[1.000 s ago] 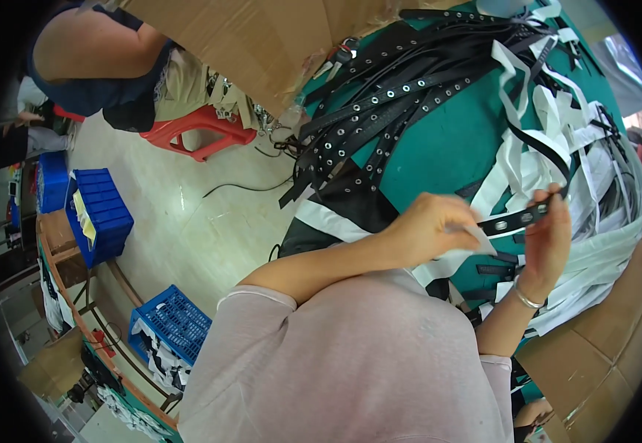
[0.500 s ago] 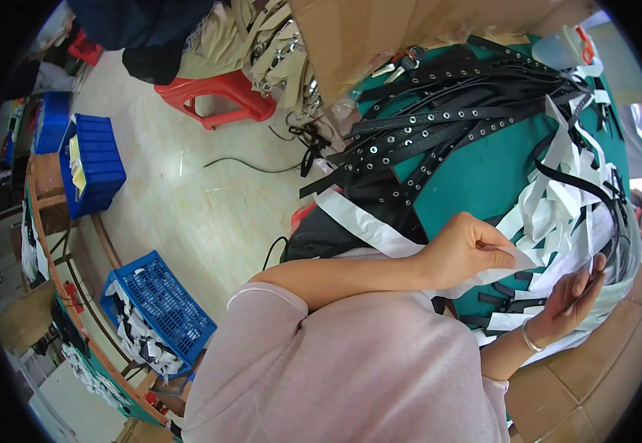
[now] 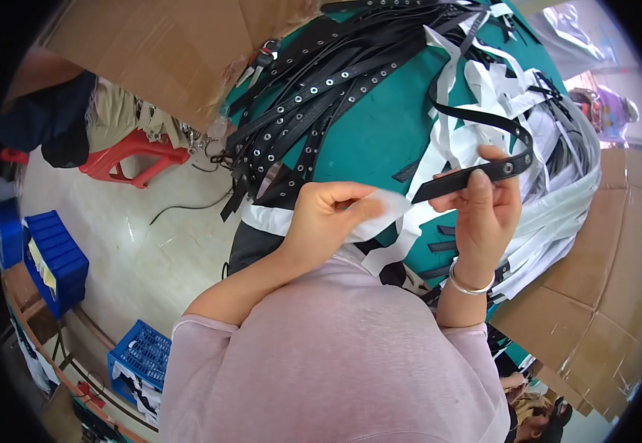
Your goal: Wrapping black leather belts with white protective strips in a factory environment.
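Between the fingers and thumb of my right hand (image 3: pixel 487 210) is the end of a black strap (image 3: pixel 439 186) with metal eyelets. The strap curves up and back over a heap of white strips (image 3: pixel 494 92). My left hand (image 3: pixel 321 221) pinches a white backing strip (image 3: pixel 386 218), whose edge lies close to the strap's cut tip; whether the two are joined there I cannot tell. Beyond my hands, a pile of black eyelet straps (image 3: pixel 321 92) spreads across the green work surface (image 3: pixel 365 140). Short black strap ends lie under my right hand.
Cardboard sheets stand at the far left (image 3: pixel 151 52) and at the right (image 3: pixel 557 295). Keys (image 3: pixel 264 59) rest beside the strap pile. On the floor to the left are a red stool (image 3: pixel 136 151), a blue bin (image 3: pixel 59 258) and a blue crate (image 3: pixel 140 351). Another person (image 3: pixel 535 421) is at lower right.
My view has swung to the right. My right hand has come up and in toward my left, now with the strap's end in its grip. My left hand still pinches the white strip.
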